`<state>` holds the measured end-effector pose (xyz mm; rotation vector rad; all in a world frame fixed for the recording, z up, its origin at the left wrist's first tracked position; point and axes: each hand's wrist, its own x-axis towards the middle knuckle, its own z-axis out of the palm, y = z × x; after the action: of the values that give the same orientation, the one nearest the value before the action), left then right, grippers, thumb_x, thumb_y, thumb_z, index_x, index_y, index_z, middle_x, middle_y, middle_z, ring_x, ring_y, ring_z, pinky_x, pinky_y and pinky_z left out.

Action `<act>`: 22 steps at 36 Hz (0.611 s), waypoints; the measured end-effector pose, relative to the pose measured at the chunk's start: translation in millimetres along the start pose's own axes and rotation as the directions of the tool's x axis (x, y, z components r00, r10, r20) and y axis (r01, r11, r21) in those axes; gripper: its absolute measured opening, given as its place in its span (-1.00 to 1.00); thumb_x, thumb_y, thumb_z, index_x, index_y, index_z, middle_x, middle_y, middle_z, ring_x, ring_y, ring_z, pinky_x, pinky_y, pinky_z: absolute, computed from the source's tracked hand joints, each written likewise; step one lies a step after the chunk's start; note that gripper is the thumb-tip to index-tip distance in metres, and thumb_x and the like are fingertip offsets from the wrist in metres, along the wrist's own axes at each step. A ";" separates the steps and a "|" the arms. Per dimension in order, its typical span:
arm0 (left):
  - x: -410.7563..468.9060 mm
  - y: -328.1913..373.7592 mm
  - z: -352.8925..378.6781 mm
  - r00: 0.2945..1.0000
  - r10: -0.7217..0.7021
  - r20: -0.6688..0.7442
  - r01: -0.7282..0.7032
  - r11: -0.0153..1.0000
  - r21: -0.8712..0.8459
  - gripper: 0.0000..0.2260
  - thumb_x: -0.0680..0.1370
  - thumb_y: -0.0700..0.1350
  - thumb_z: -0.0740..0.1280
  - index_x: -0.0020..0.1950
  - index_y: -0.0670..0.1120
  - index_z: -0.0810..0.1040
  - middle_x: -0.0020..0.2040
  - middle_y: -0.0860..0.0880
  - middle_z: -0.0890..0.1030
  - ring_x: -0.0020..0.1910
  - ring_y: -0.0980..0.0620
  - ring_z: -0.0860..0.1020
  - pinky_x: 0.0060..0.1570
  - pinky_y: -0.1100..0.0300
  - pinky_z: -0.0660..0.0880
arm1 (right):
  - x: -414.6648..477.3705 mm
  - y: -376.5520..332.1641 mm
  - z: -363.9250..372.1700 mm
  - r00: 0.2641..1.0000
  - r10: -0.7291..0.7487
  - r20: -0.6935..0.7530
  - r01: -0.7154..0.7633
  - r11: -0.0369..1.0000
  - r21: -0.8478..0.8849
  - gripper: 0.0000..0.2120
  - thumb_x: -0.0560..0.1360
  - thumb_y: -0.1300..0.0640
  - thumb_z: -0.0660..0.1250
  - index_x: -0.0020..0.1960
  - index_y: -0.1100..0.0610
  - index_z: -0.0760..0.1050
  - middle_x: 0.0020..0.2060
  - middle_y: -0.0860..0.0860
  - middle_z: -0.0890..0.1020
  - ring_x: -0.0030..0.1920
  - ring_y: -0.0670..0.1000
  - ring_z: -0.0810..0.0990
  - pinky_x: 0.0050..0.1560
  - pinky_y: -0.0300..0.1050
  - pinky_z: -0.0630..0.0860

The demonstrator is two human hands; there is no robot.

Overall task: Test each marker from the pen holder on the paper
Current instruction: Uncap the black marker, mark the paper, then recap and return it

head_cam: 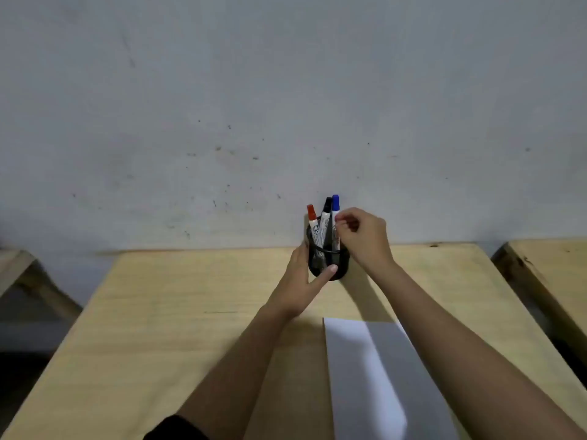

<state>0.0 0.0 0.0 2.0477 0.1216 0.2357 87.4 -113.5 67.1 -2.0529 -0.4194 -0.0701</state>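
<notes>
At surface's far edge: left hand (301, 281) wraps pen holder (330, 262); right hand (362, 236) grip pinching blue marker (335, 214).

Pale wooden bench (190, 312), lower frame: black mesh pen holder (343, 262) at its far edge, centre; white paper sheet (359, 376), lower right of centre.

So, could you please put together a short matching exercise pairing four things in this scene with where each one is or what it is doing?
Things:
1. red-capped marker
2. blue-capped marker
3. left hand
4. sheet of paper

States:
A. lying flat on the wooden table
B. pinched by the right hand
C. standing untouched in the black mesh pen holder
D. steadying the pen holder

Pairs: 1-C, 2-B, 3-D, 4-A
</notes>
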 end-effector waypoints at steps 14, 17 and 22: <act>25.4 -28.5 19.0 0.988 0.014 -0.152 -0.030 0.994 -0.102 -0.40 0.32 0.03 0.53 0.29 0.05 0.37 0.19 0.07 0.51 0.16 0.18 0.50 0.13 0.23 0.48 | 12.9 -8.4 24.2 0.992 -0.127 0.001 0.122 0.957 -0.263 -0.84 0.43 0.24 0.31 -0.11 0.30 0.63 -0.19 0.21 0.67 -0.14 0.16 0.64 -0.05 0.03 0.60; 25.5 -28.6 18.5 0.988 0.020 -0.151 -0.038 0.992 -0.116 -0.40 0.33 -0.01 0.53 0.30 0.04 0.36 0.20 0.07 0.52 0.15 0.20 0.50 0.09 0.32 0.45 | 14.2 -8.6 27.2 0.993 -0.121 0.013 0.120 0.959 -0.258 -0.84 0.41 0.26 0.32 -0.10 0.33 0.62 -0.18 0.25 0.67 -0.10 0.19 0.64 0.00 0.06 0.58; 26.5 -29.8 18.6 0.990 0.039 -0.139 -0.055 0.992 -0.117 -0.37 0.32 0.00 0.52 0.33 0.02 0.35 0.20 0.05 0.53 0.18 0.16 0.51 0.17 0.22 0.47 | 15.8 -7.9 25.5 0.995 -0.097 0.014 0.098 0.977 -0.190 -0.89 0.39 0.30 0.35 -0.13 0.25 0.63 -0.20 0.19 0.68 -0.12 0.13 0.65 0.00 -0.01 0.59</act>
<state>30.4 2.9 -31.7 1.9155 0.1402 0.4035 96.5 -84.0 64.5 -2.2202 -0.5339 -0.1709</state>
